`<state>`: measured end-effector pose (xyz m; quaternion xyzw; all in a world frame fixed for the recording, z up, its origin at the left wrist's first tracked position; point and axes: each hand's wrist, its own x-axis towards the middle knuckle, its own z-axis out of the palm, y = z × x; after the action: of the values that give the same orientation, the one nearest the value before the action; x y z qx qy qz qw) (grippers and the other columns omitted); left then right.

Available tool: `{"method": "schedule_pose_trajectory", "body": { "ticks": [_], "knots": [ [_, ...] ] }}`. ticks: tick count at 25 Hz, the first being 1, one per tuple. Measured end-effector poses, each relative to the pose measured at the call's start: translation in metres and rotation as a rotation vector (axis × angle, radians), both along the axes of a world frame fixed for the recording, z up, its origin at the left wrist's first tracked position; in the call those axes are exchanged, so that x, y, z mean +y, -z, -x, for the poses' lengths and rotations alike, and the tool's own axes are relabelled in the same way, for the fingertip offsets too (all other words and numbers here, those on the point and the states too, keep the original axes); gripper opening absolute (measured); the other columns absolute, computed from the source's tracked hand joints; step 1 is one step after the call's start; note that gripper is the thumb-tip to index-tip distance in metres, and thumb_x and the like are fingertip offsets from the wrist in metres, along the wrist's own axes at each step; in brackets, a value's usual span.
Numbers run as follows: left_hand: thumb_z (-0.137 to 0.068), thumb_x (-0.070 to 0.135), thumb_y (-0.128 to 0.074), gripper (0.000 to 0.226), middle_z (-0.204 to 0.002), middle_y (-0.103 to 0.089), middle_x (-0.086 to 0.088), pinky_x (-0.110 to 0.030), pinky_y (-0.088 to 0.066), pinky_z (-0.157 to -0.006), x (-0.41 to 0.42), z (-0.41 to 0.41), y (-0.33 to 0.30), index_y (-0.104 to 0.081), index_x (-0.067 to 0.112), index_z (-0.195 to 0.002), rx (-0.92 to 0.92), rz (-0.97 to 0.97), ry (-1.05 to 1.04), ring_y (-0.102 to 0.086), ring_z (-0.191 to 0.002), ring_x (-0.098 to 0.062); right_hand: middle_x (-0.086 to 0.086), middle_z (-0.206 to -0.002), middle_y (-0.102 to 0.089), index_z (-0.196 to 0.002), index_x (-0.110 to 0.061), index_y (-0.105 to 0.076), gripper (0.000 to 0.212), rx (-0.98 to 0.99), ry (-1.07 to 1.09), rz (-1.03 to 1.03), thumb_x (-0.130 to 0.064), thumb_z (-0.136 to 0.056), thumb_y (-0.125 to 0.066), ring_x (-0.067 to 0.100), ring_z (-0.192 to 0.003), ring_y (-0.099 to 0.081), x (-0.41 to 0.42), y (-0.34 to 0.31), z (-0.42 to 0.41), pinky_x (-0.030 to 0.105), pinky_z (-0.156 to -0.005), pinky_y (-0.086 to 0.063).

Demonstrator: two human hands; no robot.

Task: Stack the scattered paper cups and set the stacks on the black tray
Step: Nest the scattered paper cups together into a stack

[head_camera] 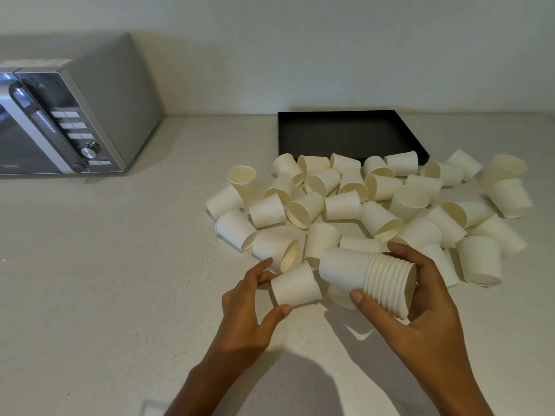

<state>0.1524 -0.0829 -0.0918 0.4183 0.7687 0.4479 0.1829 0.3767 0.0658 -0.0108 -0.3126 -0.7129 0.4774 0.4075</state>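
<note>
The nested stack of white paper cups (369,277) lies on its side in the right hand (420,307), low and right of centre in the view, lifted just off the counter (120,280). Its long axis runs from about ten o'clock to four o'clock: the closed base of the outermost cup points toward ten o'clock, at the left hand, and the bunched rolled rims and open mouth face four o'clock, into the palm. The right grip is wrapped around the rim end, thumb on the near side and fingers curled over the far side.

Just at nine o'clock of the stack, a single white paper cup (295,288) is pinched in the left hand (249,310), thumb beneath and fingers behind it. It is also on its side, tilted, its wider rim end turned toward two o'clock, close to the stack's base; whether the two touch is unclear.

Beyond both hands, from eleven to two o'clock, the scattered loose white paper cups (360,199) lie in a wide heap on the pale speckled counter, most tipped over in mixed directions, a few standing upright or upside down.

At twelve o'clock behind the heap sits the flat black rectangular tray (345,130), against the wall, with the farthest cups touching its near edge. Well apart at ten o'clock stands a silver microwave oven (69,121).
</note>
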Motion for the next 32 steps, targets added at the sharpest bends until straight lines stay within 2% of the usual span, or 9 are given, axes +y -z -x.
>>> {"method": "schedule_pose_trajectory", "body": {
  "ticks": [3,6,10,16,20,23,27,30,32],
  "knots": [
    [-0.087,0.049,-0.075,0.078,-0.136,-0.056,0.025,-0.021,-0.048,-0.098,-0.010,0.002,-0.004,-0.029,0.054,-0.149,-0.100,-0.089,0.031,-0.053,-0.129,-0.004,-0.017,-0.135,-0.060,-0.149,-0.039,-0.048,0.092,0.005,-0.036,0.095,-0.046,-0.069,-0.092,0.009,-0.122,-0.064,-0.002,-0.002,-0.003,0.029,-0.088,-0.064],
    [-0.088,0.053,-0.072,0.080,-0.144,-0.053,0.020,-0.026,-0.044,-0.100,-0.020,0.005,-0.009,-0.028,0.046,-0.155,-0.114,-0.116,0.044,-0.052,-0.132,-0.004,-0.019,-0.132,-0.061,-0.150,-0.043,-0.048,0.090,-0.005,-0.089,0.130,-0.042,-0.071,-0.090,0.009,-0.119,-0.065,-0.006,-0.003,-0.003,0.032,-0.087,-0.064],
    [-0.091,0.054,-0.069,0.078,-0.148,-0.052,0.016,-0.032,-0.044,-0.102,-0.024,0.004,-0.016,-0.028,0.039,-0.157,-0.079,-0.138,0.130,-0.052,-0.134,-0.006,-0.014,-0.126,-0.065,-0.150,-0.041,-0.048,0.091,-0.039,-0.225,0.158,-0.048,-0.070,-0.090,0.011,-0.115,-0.068,-0.014,-0.006,-0.001,0.022,-0.084,-0.061],
    [-0.089,0.058,-0.070,0.079,-0.149,-0.052,0.016,-0.043,-0.044,-0.107,-0.021,0.003,-0.018,-0.031,0.040,-0.155,-0.057,-0.119,0.190,-0.050,-0.136,-0.010,-0.013,-0.138,-0.061,-0.150,-0.042,-0.046,0.094,-0.156,-0.292,0.084,-0.058,-0.069,-0.090,0.010,-0.124,-0.062,-0.023,0.000,0.010,0.020,-0.092,-0.058],
    [-0.087,0.065,-0.068,0.079,-0.147,-0.051,0.024,-0.043,-0.045,-0.107,-0.019,0.010,-0.021,-0.030,0.048,-0.154,-0.036,-0.094,0.229,-0.048,-0.135,-0.007,-0.017,-0.138,-0.061,-0.146,-0.045,-0.049,0.095,-0.188,-0.292,0.055,-0.066,-0.063,-0.091,0.004,-0.125,-0.059,-0.026,0.001,0.016,0.017,-0.088,-0.057],
    [-0.082,0.065,-0.076,0.096,-0.154,-0.046,0.021,-0.040,-0.037,-0.110,-0.015,0.026,-0.026,-0.023,0.042,-0.159,-0.013,-0.063,0.275,-0.039,-0.143,-0.010,-0.016,-0.134,-0.063,-0.144,-0.043,-0.054,0.094,-0.179,-0.248,0.028,-0.066,-0.061,-0.092,0.006,-0.120,-0.063,-0.025,-0.001,0.018,0.024,-0.084,-0.061],
    [-0.064,0.075,-0.083,0.124,-0.162,-0.019,0.035,-0.046,-0.021,-0.116,0.006,0.068,-0.040,-0.012,0.047,-0.161,0.138,0.027,0.299,-0.014,-0.146,0.008,-0.019,-0.131,-0.064,-0.140,-0.044,-0.056,0.092,-0.172,-0.182,-0.007,-0.066,-0.059,-0.092,0.003,-0.117,-0.063,-0.019,-0.002,0.019,0.022,-0.083,-0.062],
    [-0.068,0.077,-0.075,0.115,-0.159,-0.010,0.040,-0.050,-0.014,-0.121,0.029,0.089,-0.041,-0.007,0.055,-0.158,0.325,0.148,0.303,-0.012,-0.148,-0.001,-0.019,-0.130,-0.064,-0.140,-0.043,-0.056,0.096,-0.163,-0.144,-0.013,-0.068,-0.056,-0.092,0.002,-0.115,-0.063,-0.013,-0.002,0.018,0.018,-0.081,-0.061],
    [-0.075,0.068,-0.072,0.102,-0.162,-0.016,0.031,-0.058,-0.016,-0.126,0.042,0.096,-0.034,-0.007,0.061,-0.154,0.438,0.210,0.290,-0.016,-0.151,-0.011,-0.020,-0.129,-0.064,-0.140,-0.044,-0.056,0.097,-0.165,-0.130,-0.010,-0.068,-0.053,-0.093,0.002,-0.115,-0.064,-0.009,-0.001,0.017,0.021,-0.081,-0.060]
  ]
}}
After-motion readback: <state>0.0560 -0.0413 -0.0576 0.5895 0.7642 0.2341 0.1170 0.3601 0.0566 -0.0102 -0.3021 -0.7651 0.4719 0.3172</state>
